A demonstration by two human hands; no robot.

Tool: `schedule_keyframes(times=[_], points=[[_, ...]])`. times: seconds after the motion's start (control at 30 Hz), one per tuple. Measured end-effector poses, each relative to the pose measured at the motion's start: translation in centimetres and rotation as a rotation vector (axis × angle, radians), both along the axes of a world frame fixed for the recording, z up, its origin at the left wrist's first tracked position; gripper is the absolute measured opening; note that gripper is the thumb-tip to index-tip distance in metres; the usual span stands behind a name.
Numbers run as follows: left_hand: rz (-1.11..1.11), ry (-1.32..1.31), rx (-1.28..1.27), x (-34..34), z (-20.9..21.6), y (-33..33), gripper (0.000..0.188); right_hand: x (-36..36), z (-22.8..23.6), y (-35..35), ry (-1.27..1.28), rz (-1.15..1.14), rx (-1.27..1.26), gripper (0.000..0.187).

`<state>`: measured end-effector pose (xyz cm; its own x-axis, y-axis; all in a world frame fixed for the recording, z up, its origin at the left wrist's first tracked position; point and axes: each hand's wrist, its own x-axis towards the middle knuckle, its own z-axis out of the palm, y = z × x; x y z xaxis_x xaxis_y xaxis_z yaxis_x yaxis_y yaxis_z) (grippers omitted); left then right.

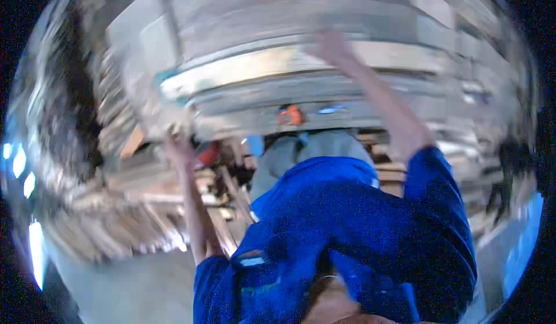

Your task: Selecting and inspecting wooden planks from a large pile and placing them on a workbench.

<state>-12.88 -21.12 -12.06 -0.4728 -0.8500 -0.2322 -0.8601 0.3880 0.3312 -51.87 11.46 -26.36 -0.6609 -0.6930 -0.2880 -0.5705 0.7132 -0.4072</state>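
Left hand (180, 150): out to the side, finger state unclear.
Right hand (332, 47): extended farther forward, blurred.
Forearms (389, 104): bare, spread apart.

Pale floor (104, 289), lower left; bright lights (36, 254) in a column, left rim; blue patch (523, 249), nature unclear, lower right rim.

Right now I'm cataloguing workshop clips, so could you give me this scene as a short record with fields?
Left hand: bare, left of the board; grip unclear
Right hand: bare, at the long pale-yellow straight board; contact unclear
Board: lies crosswise on a flat grey surface
Nearer the body: small orange-and-dark object, small blue object to its right
Lower left: long brown wooden pieces
Clothing: blue short-sleeved shirt
Image: blurred
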Motion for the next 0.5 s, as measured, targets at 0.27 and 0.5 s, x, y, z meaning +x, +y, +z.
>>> schedule_keyframes(times=[0.27, 0.5], points=[[-0.175, 0.058, -0.011, 6.1, 0.4, -1.4, 0.032, 1.7, 5.4, -2.9, -0.241, -0.063, 0.123, 0.074], [-0.164, 0.011, -0.098, 6.3, -2.6, -2.4, 0.043, 4.6, 3.3, -5.9, -0.17, 0.002, 0.233, 0.086]])
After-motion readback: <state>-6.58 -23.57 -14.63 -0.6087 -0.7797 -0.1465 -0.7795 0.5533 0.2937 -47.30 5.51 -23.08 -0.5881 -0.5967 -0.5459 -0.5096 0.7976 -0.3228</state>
